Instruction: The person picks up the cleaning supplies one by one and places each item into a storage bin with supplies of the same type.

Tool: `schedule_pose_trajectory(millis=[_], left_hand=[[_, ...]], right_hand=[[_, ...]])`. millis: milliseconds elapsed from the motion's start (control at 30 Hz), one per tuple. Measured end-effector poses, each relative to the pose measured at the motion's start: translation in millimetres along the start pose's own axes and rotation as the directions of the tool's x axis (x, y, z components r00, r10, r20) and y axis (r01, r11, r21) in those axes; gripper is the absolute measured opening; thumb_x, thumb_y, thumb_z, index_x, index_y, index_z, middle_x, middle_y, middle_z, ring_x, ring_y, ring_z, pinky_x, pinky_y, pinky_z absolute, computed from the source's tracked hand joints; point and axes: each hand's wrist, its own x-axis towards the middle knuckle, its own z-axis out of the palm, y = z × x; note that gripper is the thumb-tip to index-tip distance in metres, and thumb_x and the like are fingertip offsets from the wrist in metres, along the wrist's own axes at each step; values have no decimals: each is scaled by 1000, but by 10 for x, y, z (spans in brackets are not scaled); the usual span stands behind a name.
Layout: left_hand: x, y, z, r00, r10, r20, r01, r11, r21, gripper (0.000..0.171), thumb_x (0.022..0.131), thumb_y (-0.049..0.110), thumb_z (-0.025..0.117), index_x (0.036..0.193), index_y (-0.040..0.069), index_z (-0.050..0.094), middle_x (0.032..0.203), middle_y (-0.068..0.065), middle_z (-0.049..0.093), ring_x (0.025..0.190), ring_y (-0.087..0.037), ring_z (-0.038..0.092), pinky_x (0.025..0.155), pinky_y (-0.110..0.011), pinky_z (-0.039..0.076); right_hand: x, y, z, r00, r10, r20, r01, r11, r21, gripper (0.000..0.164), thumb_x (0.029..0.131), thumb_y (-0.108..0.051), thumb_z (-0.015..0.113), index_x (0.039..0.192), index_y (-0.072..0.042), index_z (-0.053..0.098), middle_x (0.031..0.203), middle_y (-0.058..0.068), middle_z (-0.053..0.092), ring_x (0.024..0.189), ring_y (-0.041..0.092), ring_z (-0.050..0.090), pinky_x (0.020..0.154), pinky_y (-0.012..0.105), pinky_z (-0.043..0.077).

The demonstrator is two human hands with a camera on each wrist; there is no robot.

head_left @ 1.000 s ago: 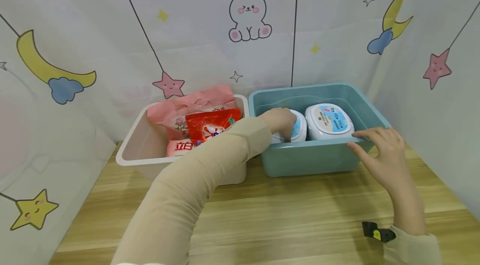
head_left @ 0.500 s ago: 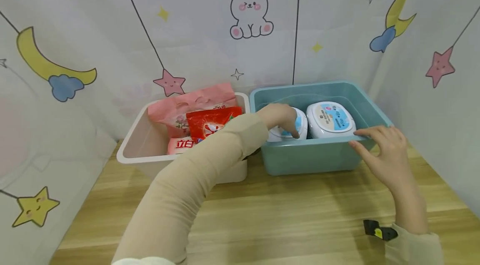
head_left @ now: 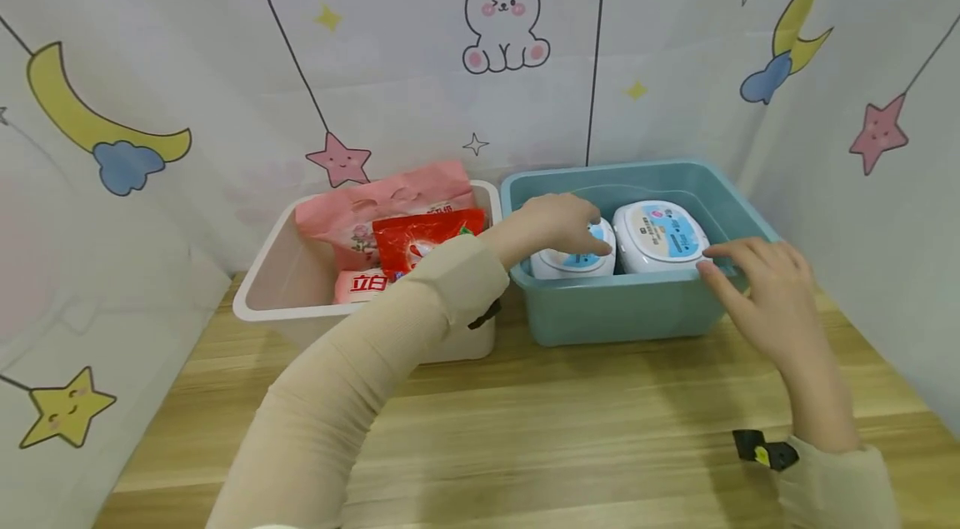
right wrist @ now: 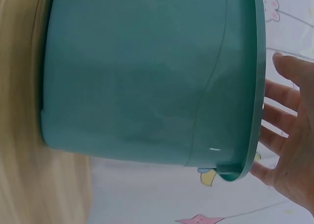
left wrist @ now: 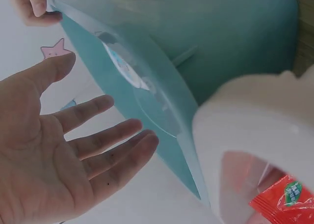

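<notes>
In the head view, my left hand (head_left: 558, 225) hovers over a white lidded tub (head_left: 573, 262) with a blue label, its fingers spread. The left wrist view shows the left palm (left wrist: 54, 160) facing the bin with nothing in it. That tub stands inside a teal plastic bin (head_left: 622, 312), beside a second white tub (head_left: 660, 236) with a blue-and-cream label. My right hand (head_left: 768, 291) is at the bin's front right corner. Its straight fingers reach past the rim in the right wrist view, and the thumb stands apart from it.
Left of the teal bin, a pale bin (head_left: 262, 279) holds a pink bag (head_left: 337, 217), a red packet (head_left: 408, 242) and a pink-white pack (head_left: 363, 286). Both bins stand on a wood-grain table (head_left: 555, 429) against a printed curtain (head_left: 420, 54).
My left hand has let go of the left tub, risen out of the teal bin and drawn back slightly leftward. The right hand stays at the bin's corner.
</notes>
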Motion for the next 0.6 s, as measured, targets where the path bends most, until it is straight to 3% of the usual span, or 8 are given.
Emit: schedule_pose_trajectory(millis=[133,333,467,600], left_hand=[[-146,-47,65,995,12,-100,-11,1000,6,57,94,51,51,142,22,46,147,0,47,131,-19,47,102,-43,47],[-461,-70,189,969,-52,-242,69,996,64,60,92,52,53,142,19,45,137,-5,53,118,-24,53,90,-42,54],[-642,-86,251,953,-69,-295,95,993,74,61,92,52,53,143,21,44,135,-6,54,116,-24,53,87,-41,55],[-799,-147,315,940,-96,-329,111,993,29,63,92,52,53,146,24,40,135,-6,53,117,-25,53,85,-42,55]], right_hand=[[76,-62,-29,999,-34,21,34,999,-35,33,96,-33,56,113,-5,64,114,21,62,110,42,50,112,63,19],[147,-186,-75,993,-88,80,95,992,-82,32,96,-33,57,113,-7,64,115,18,63,114,40,50,109,63,24],[177,-257,-111,990,-102,100,112,989,-100,31,96,-33,58,112,-8,64,114,17,64,116,38,51,107,61,26],[192,-340,-144,987,-106,122,120,986,-114,34,96,-35,56,115,-7,62,117,18,63,119,41,49,110,61,24]])
